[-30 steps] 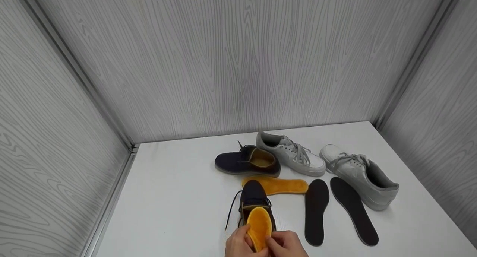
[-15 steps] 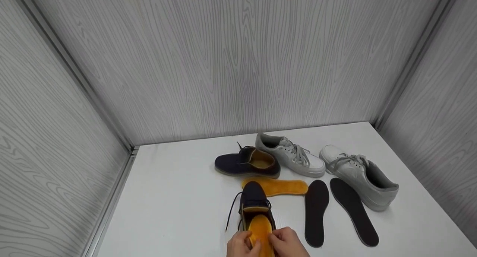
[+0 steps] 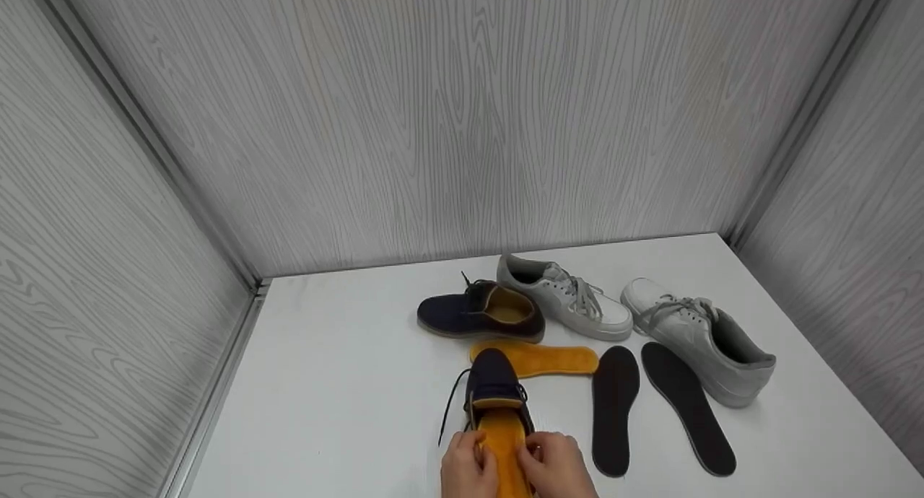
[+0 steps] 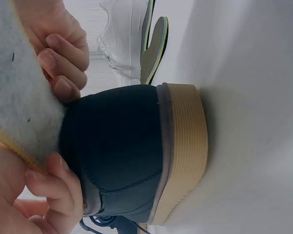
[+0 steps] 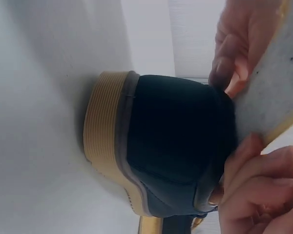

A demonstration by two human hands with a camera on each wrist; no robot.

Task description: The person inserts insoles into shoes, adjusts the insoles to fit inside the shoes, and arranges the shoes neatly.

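A dark blue lace-up shoe (image 3: pixel 492 372) stands at the table's front, toe pointing away. An orange fleecy insole (image 3: pixel 504 440) is partly inside its opening, front end first. My left hand (image 3: pixel 468 465) pinches the insole's left edge. The opposite edge is pinched by my right hand (image 3: pixel 557 463). In the left wrist view, the insole's pale grey underside (image 4: pixel 19 83) slopes up out of the shoe behind the heel (image 4: pixel 119 136). Fingers of both hands are close by the shoe's collar, as the right wrist view also shows around the heel (image 5: pixel 176 136). The insole's front is hidden inside the shoe.
Beyond the shoe lie a second orange insole (image 3: pixel 556 361) and the other blue shoe (image 3: pixel 462 317). White sneakers (image 3: pixel 570 303) (image 3: pixel 693 339) stand at the back and right. Two dark insoles (image 3: pixel 612 411) (image 3: pixel 689 408) lie right of my hands. Grey wood-grain panels (image 3: pixel 462 123) enclose the table.
The insole's front end has gone from above the shoe's opening down into it, toward the toe. Both hands have moved slightly forward with it, still pinching its edges.
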